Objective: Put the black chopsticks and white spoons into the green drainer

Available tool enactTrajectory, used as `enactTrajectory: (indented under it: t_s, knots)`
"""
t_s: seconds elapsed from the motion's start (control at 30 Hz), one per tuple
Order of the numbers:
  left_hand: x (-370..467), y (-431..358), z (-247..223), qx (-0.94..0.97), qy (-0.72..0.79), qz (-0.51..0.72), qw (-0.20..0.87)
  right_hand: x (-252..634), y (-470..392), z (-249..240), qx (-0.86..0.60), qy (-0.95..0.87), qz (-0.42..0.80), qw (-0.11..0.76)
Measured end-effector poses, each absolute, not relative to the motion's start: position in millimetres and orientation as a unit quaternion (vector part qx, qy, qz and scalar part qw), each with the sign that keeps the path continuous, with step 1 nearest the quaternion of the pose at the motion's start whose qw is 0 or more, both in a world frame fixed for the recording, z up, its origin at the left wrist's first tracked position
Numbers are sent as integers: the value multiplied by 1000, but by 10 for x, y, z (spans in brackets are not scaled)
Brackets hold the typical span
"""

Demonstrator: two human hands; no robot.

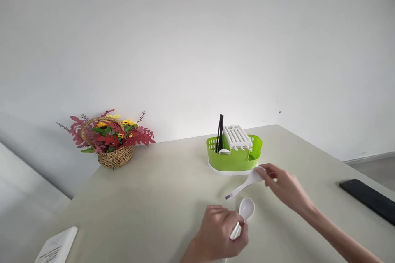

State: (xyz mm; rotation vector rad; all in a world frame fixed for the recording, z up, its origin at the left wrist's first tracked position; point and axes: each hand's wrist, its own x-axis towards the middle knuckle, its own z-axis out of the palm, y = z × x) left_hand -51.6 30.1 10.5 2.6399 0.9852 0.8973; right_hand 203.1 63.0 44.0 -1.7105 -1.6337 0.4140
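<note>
My right hand (286, 187) pinches a white rice spoon (245, 183) by its bowl end, with the handle slanting down to the left and a small dark label at its tip. Closer to me, my left hand (217, 230) is closed around the handle of a white soup spoon (247, 208), whose round bowl points away from me. Part of that handle is hidden by the fingers. Just beyond both hands stands a green cutlery basket (234, 161) on a white base. Black chopsticks (220, 133) stand upright in its left part, beside the white top of another utensil (224, 151).
A white slotted rack (237, 137) sits on the green basket. At the far left stands a wicker basket (115, 157) of red and yellow flowers. A black phone-like slab (368, 199) lies at the right edge. A white box (58, 246) with print is at the near left.
</note>
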Motion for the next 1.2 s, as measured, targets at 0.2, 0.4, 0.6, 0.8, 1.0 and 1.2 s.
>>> enactTrajectory:
  t_s: [0.2, 0.4, 0.6, 0.8, 1.0, 1.2]
  knots:
    - [-467, 323, 109, 885, 363, 215, 197, 2176, 354, 1302, -661, -544, 105, 506]
    - [-482, 355, 144, 864, 413, 162, 238, 1830, 530, 1964, -601, -529, -20, 599]
    - [-547, 416, 112, 860, 414, 167, 249, 1503, 1040, 1948, -530, -624, -170, 548]
    - [-580, 453, 136, 864, 394, 163, 268, 1217, 1424, 1554, -524, -707, -238, 412]
    - [-573, 449, 107, 864, 396, 162, 265, 1028, 1492, 1251, -507, -740, -254, 362]
    - [-569, 451, 101, 865, 398, 165, 258, 924, 1423, 1099, -493, -766, -257, 324]
